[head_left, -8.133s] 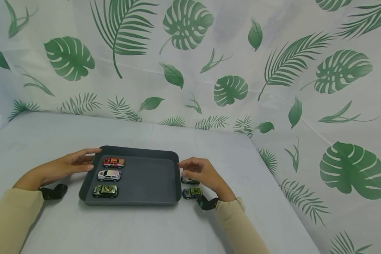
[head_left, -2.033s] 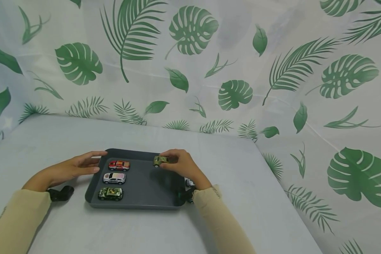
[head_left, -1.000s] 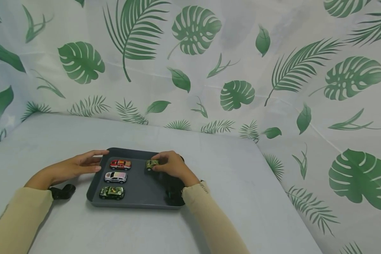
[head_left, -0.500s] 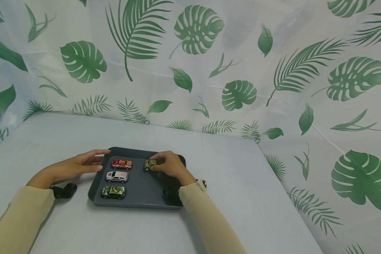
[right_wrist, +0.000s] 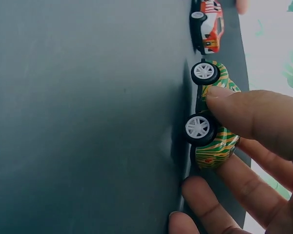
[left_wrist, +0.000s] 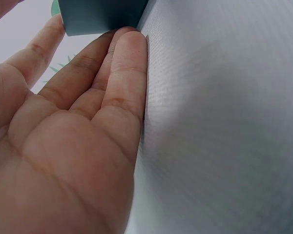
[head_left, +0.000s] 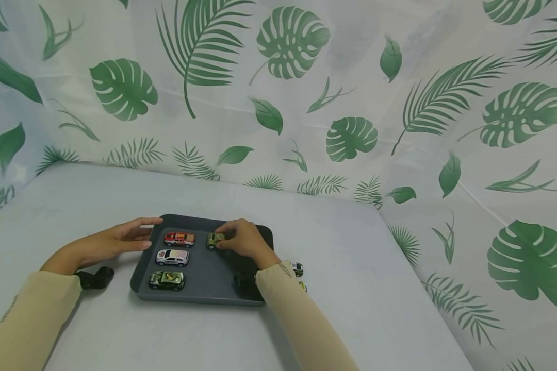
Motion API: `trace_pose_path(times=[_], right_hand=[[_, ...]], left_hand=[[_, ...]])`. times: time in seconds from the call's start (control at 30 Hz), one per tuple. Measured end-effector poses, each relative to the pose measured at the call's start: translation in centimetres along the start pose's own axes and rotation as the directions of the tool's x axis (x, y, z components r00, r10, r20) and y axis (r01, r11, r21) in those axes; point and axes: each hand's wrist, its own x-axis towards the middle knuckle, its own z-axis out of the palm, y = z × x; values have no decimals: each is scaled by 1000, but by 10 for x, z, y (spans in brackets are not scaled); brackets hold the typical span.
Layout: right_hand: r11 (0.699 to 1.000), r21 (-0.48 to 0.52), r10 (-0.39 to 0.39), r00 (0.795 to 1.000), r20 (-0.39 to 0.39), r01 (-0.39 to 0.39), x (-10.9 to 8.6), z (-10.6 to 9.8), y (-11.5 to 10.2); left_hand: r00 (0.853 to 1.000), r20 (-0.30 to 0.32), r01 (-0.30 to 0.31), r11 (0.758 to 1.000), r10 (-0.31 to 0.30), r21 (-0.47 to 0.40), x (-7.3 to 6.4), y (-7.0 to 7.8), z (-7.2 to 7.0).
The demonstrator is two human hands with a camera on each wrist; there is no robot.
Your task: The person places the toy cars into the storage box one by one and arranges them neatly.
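Note:
My right hand [head_left: 246,241] pinches a green camouflage toy car [head_left: 214,240] between thumb and fingers, low over the far part of a dark grey tray [head_left: 199,298]. In the right wrist view the thumb lies on the side of this toy car [right_wrist: 216,114], above its white-spoked wheels. Down the tray's left side stand a red toy car [head_left: 179,239], a white one [head_left: 173,257] and a dark green patterned one [head_left: 167,280]. My left hand [head_left: 113,242] rests at the tray's left edge, its straight fingers against the outer wall [left_wrist: 102,17].
Right of the tray, two more toy cars, one white and black [head_left: 298,268] and one greenish [head_left: 302,286], are partly hidden by my right sleeve. The white table [head_left: 185,340] meets a leaf-print curtain [head_left: 301,103] at the back and right.
My right hand came from the tray's right side with the camouflage car, brought it over the tray, then lowered it and shifted it left. The left hand stays at the tray's edge.

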Motion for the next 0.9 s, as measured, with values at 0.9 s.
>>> trace_pose_path(times=[0.9], right_hand=[[999, -29, -38, 999, -6, 38, -20, -17, -3]], left_hand=[[1000, -5, 7, 1000, -7, 6, -1, 4, 2]])
